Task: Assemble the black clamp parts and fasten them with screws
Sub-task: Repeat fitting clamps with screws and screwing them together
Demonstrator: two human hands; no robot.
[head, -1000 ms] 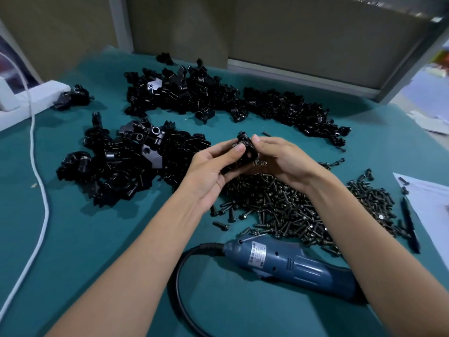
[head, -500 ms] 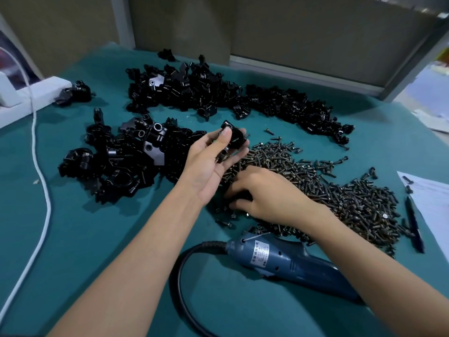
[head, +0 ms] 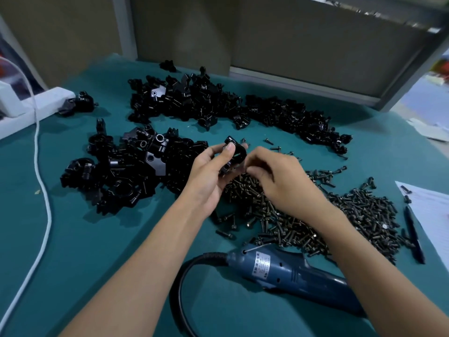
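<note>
Left of centre on the teal surface (head: 73, 251) lies a pile of black clamp parts (head: 126, 171). At centre the left hand (head: 206, 181) grips one clamp piece (head: 239, 155); the right hand (head: 284, 186) meets it with curled fingers, their contents hidden, above the screws (head: 291, 227).

Two hands (head: 206, 177) (head: 283, 182), one held clamp part (head: 235, 155), one screwdriver (head: 291, 272), one pen (head: 414, 235)

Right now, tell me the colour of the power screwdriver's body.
The power screwdriver is blue, with a black cable; the head view shows it best.
</note>
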